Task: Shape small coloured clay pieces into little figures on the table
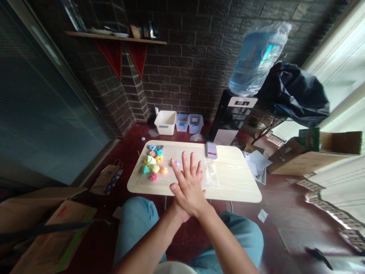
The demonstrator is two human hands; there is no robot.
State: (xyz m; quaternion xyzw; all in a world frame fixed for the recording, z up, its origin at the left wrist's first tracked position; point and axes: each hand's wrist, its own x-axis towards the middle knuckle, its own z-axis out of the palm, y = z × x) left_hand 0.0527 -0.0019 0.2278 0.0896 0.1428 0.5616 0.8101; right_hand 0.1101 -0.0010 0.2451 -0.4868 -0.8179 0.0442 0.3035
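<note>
Right hand [188,188] spread flat over left hand [181,214], whose closure I can't tell | coloured lumps [151,160] on table [236,179], left end | likely palm-rolling | next move calls for even pressure

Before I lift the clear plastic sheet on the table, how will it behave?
The sheet is probably floppy: it looks thin and wrinkled at the right. It's likely light, being see-through to the table. Tilted, it might shed the coloured lumps on its left.
</note>
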